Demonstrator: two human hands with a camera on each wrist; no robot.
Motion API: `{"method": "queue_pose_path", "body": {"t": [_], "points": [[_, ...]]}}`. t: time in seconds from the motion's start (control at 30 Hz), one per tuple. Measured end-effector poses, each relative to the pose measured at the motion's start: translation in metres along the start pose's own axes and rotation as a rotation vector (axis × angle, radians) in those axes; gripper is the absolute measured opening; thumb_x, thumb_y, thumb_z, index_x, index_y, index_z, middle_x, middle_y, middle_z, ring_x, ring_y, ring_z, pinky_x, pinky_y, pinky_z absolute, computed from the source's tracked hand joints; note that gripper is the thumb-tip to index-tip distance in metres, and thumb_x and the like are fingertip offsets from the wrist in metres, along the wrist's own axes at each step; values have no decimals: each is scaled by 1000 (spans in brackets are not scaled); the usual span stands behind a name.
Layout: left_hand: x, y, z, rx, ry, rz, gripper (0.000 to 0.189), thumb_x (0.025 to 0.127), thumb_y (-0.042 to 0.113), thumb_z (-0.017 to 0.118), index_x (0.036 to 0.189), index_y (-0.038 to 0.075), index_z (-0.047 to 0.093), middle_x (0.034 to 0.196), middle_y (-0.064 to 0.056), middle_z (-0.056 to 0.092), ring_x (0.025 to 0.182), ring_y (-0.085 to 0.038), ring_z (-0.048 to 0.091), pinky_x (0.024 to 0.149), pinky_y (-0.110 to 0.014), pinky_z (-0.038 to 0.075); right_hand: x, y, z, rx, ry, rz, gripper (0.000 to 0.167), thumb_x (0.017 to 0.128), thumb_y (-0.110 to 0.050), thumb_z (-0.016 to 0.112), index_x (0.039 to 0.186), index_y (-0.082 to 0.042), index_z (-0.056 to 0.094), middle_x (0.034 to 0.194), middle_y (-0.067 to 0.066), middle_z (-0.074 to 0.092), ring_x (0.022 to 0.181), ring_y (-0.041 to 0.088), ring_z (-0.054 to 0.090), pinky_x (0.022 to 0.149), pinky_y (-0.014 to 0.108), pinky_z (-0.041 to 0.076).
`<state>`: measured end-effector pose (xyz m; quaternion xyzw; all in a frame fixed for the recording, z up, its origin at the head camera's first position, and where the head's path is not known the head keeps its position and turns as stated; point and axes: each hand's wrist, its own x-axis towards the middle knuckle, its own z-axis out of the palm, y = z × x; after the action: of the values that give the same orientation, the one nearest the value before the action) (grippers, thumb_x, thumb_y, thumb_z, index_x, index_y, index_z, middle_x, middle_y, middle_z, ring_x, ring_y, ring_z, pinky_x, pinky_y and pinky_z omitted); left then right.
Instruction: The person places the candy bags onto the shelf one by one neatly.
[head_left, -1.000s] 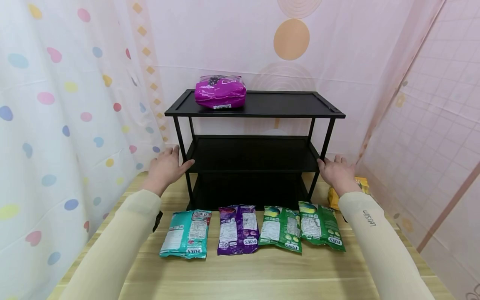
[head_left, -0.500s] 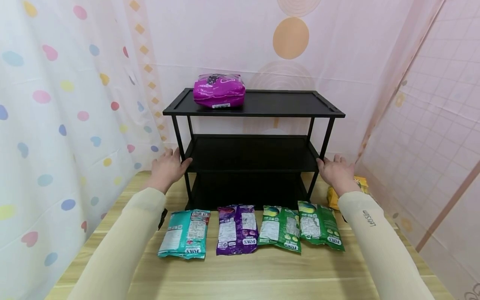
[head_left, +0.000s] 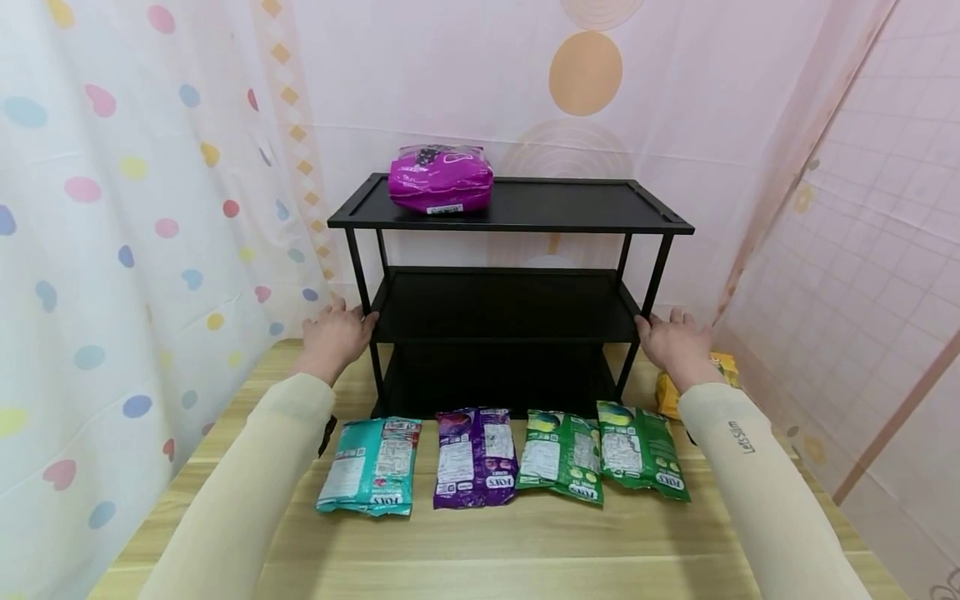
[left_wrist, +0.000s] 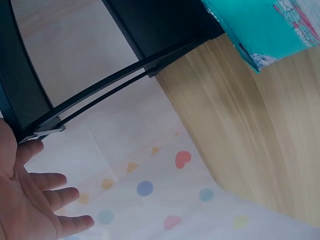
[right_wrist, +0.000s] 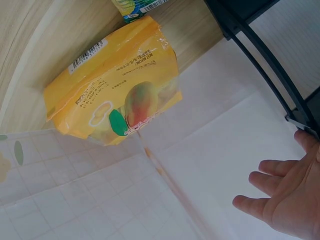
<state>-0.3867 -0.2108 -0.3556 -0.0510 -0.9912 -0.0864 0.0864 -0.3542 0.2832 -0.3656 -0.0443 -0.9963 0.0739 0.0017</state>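
Note:
A black three-tier shelf rack [head_left: 510, 304] stands at the back of the wooden table. My left hand [head_left: 333, 342] is at its left front post, level with the middle board, thumb tip against the post. In the left wrist view, that hand's fingers [left_wrist: 60, 197] are straight and spread, the index at the board's corner. My right hand [head_left: 675, 343] mirrors it at the right front post, its thumb touching there. Its other fingers [right_wrist: 265, 182] extend past the frame, spread apart. A magenta bag [head_left: 442, 183] sits on the top board's left part.
Along the rack's front lie a teal packet [head_left: 371, 467], a purple packet [head_left: 476, 458] and two green packets [head_left: 558, 457], [head_left: 641, 450]. A yellow mango-print bag [right_wrist: 120, 85] sits right of the rack, partly behind my right forearm. Patterned curtains [head_left: 150, 250] surround the wooden table [head_left: 480, 554].
My left hand has shifted slightly right, and its thumb has drawn back from over the middle board to the post. The right hand stays at its post. The view tilts a little.

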Motion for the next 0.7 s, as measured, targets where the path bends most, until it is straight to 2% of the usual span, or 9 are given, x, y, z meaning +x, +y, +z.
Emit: {"method": "queue_pose_path", "body": {"t": [0.1, 0.3, 0.57, 0.7], "points": [[-2, 0, 0, -19, -17, -19, 59, 108, 41, 26, 137, -3, 54, 130, -30, 48, 121, -50, 43, 97, -75, 28, -1, 0, 0, 6, 3, -2, 66, 107, -46, 15, 153, -2, 33, 153, 37, 19, 138, 52, 18, 104, 76, 11], [-4, 2, -2, -48, -44, -54, 61, 108, 42, 23, 145, 1, 48, 143, -32, 39, 126, -54, 38, 99, -75, 25, -3, 0, -1, -1, 3, -16, 69, 107, -48, 14, 152, 0, 33, 153, 38, 18, 139, 53, 17, 104, 76, 13], [-5, 3, -1, -22, -32, -67, 59, 108, 41, 23, 144, 1, 49, 147, -31, 38, 131, -54, 33, 104, -77, 11, -4, 0, -1, 4, 2, -28, 68, 108, -46, 14, 152, 1, 34, 152, 38, 21, 137, 53, 20, 103, 77, 14], [-6, 4, -1, -29, -37, -75, 59, 109, 41, 22, 144, 2, 49, 148, -32, 37, 132, -55, 32, 104, -77, 9, -4, -1, -3, 21, -21, -30, 69, 107, -48, 14, 153, 1, 32, 152, 38, 20, 137, 54, 20, 102, 77, 15]]}}
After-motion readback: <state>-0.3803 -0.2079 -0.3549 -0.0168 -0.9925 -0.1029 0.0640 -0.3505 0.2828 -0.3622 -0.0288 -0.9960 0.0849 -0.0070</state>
